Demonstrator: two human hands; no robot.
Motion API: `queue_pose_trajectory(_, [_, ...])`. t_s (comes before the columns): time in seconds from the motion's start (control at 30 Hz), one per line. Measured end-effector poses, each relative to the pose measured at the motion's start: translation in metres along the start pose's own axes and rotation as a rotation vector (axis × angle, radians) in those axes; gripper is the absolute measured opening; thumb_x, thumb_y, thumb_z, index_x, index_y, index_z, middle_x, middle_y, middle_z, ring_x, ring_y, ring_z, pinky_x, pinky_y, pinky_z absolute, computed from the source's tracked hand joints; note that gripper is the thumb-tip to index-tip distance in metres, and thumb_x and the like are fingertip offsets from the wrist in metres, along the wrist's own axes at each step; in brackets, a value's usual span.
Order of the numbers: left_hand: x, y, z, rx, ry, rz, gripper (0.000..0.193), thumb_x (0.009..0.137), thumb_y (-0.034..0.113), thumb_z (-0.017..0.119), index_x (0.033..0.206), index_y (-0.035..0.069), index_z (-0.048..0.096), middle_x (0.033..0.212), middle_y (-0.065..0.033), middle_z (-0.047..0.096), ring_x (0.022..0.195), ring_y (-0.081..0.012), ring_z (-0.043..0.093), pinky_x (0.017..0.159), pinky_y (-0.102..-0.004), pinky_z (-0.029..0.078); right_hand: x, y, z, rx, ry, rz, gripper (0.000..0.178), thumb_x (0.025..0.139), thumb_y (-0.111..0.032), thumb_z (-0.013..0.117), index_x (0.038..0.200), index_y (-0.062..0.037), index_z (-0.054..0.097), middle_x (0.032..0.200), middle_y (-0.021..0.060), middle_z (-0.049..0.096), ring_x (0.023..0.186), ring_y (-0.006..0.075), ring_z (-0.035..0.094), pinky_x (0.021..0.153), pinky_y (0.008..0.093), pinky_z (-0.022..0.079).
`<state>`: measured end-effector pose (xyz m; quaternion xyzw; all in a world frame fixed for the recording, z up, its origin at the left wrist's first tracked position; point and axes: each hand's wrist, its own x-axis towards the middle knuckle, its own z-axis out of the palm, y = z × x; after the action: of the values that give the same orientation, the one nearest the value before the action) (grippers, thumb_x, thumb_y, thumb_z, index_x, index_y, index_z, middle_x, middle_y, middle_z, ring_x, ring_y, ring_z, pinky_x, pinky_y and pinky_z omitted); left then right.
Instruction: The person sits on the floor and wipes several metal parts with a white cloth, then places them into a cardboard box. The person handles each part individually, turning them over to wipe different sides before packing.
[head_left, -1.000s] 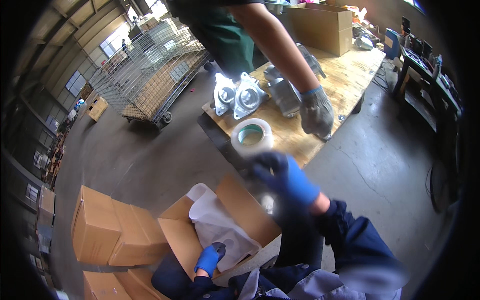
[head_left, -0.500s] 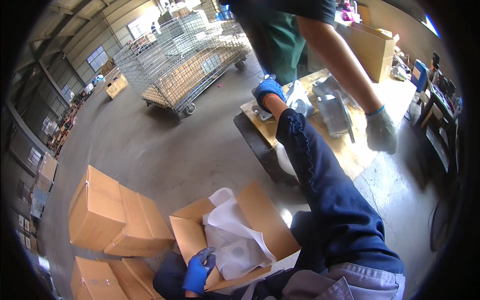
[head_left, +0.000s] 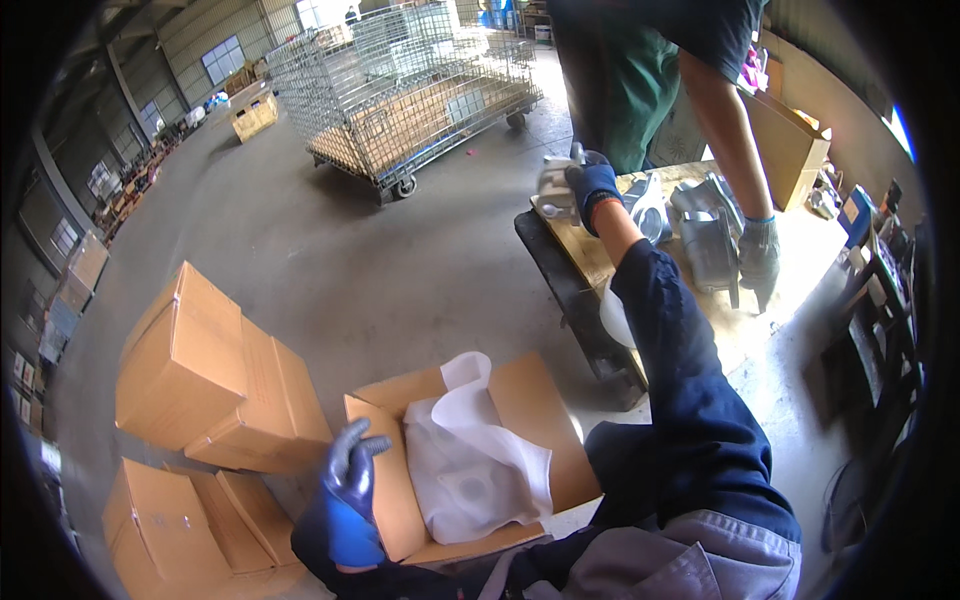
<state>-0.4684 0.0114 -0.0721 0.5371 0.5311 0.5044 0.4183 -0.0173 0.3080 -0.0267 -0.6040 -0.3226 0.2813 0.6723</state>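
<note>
My right hand, in a blue glove, is closed on a grey metal casting, held up at the left edge of the wooden worktable. My left hand, also gloved in blue, has its fingers apart and holds nothing. It is beside the left flap of an open cardboard box in front of me. White foam wrap lies in the box, with the round outline of a part faintly showing through. More metal castings rest on the table near a co-worker's gloved hand.
Closed cardboard boxes are stacked at the left, with an opened box below. A wire mesh cage cart on wheels stands beyond. Another cardboard box sits at the table's far side; a co-worker stands behind the table.
My right hand has lifted a casting off the table edge. My left hand has come up and left from the box's near corner, its fingers spreading. The co-worker's gloved hand has moved nearer the castings.
</note>
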Motion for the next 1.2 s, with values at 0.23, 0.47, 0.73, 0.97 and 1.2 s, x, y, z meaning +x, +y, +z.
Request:
queue_pose_trajectory(0.23, [0.038,0.020,0.046,-1.204,-0.621,-0.546,0.076,0.095,0.063,0.041,0.154,0.018,0.028,0.153,-0.0236,0.036,0.131,-0.0476,0.046,0.107,-0.0609,0.039,-0.165,-0.112,0.007,-0.179,-0.895,-0.598,0.075,0.077,0.003,0.068,0.147,-0.0151,0.045,0.119,0.0089,0.065,0.102,0.0197,0.064,0.087,0.0345,0.054])
queue_pose_trajectory(0.47, [-0.010,-0.003,0.062,-0.119,-0.789,0.105,0.069,0.098,0.048,0.052,0.149,0.006,0.032,0.138,-0.0237,0.048,0.119,-0.0369,0.057,0.089,-0.0442,0.055,-0.310,-0.153,0.005,-0.536,-1.404,-1.458,0.078,0.083,-0.018,0.069,0.153,-0.0254,0.034,0.096,0.0063,0.071,0.101,0.0257,0.070,0.118,0.0531,0.029])
queue_pose_trajectory(0.73, [-0.077,-0.013,0.008,0.052,-0.282,0.154,0.067,0.098,0.045,0.053,0.149,0.005,0.033,0.139,-0.0228,0.047,0.121,-0.0360,0.056,0.092,-0.0435,0.053,-0.361,-0.111,-0.029,-0.213,-0.957,-0.728,0.045,0.091,-0.003,0.055,0.135,0.0011,0.051,0.123,0.0200,0.064,0.120,0.0327,0.060,0.103,0.0420,0.046])
queue_pose_trajectory(0.97, [-0.103,-0.026,-0.029,0.110,0.027,0.095,0.066,0.098,0.042,0.054,0.148,0.005,0.033,0.139,-0.0220,0.047,0.122,-0.0351,0.055,0.094,-0.0429,0.052,-0.448,-0.057,-0.042,-0.125,-1.064,-0.586,0.039,0.088,-0.019,0.070,0.119,0.0025,0.064,0.108,0.0189,0.069,0.093,0.0283,0.067,0.084,0.0386,0.053])
queue_pose_trajectory(1.2, [-0.115,-0.030,-0.035,0.163,0.111,0.101,0.065,0.098,0.040,0.054,0.148,0.004,0.034,0.140,-0.0212,0.047,0.123,-0.0342,0.054,0.096,-0.0423,0.050,-0.456,-0.064,-0.037,-0.096,-1.050,-0.526,0.032,0.086,-0.009,0.071,0.114,0.0046,0.066,0.094,0.0180,0.070,0.077,0.0258,0.066,0.072,0.0356,0.054])
